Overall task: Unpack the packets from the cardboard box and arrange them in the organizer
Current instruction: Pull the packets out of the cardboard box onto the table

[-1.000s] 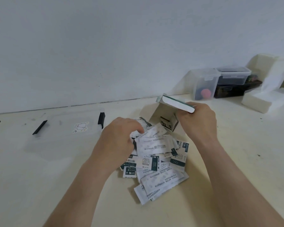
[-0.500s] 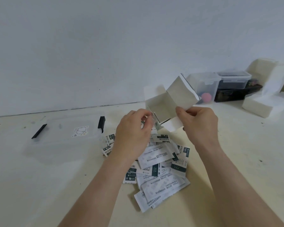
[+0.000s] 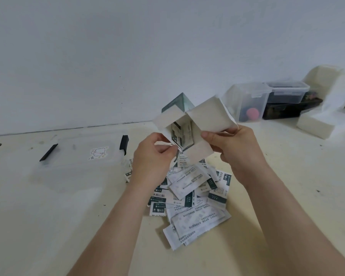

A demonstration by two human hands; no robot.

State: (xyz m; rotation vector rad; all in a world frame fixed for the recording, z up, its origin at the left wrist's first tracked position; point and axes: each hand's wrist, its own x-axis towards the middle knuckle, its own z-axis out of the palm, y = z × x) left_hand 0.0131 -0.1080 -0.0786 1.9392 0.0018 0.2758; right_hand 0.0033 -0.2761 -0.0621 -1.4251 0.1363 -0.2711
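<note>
Box and grip: the small cardboard box [image 3: 207, 116], white inside and dark green outside, is held in the air between both hands above the table, with its open mouth turned toward the camera.
Right hand [image 3: 233, 148]: clamped on the box's right side, thumb pressed on the inside of a flap and fingers curled behind.
Left hand [image 3: 153, 154]: thumb and fingers are pinched together on the thin white flap edge at the lower left of the box mouth.
Packets in box [image 3: 182, 136]: several flat white packets with dark green print stand on edge inside the mouth, just beside the left fingertips.
Box look: four flaps are splayed outward, and a green outer corner peeks above them.
Loose packets [image 3: 193, 194]: an overlapping heap of white and green paper packets lies on the table directly beneath the hands, between the forearms.
Organizer: the clear plastic organizer box [image 3: 78, 166], with two black latches [image 3: 48, 152] and a cartoon sticker [image 3: 98, 153], sits on the table left of the heap, just beside its leftmost packets.
Edges and room: the cream table [image 3: 48, 226] lies bare to the front left and front right, and its far edge meets the white wall [image 3: 127, 56].
Far right: clear lidded tubs [image 3: 247, 100] and white foam blocks [image 3: 315, 124] stand well apart from the hands.
</note>
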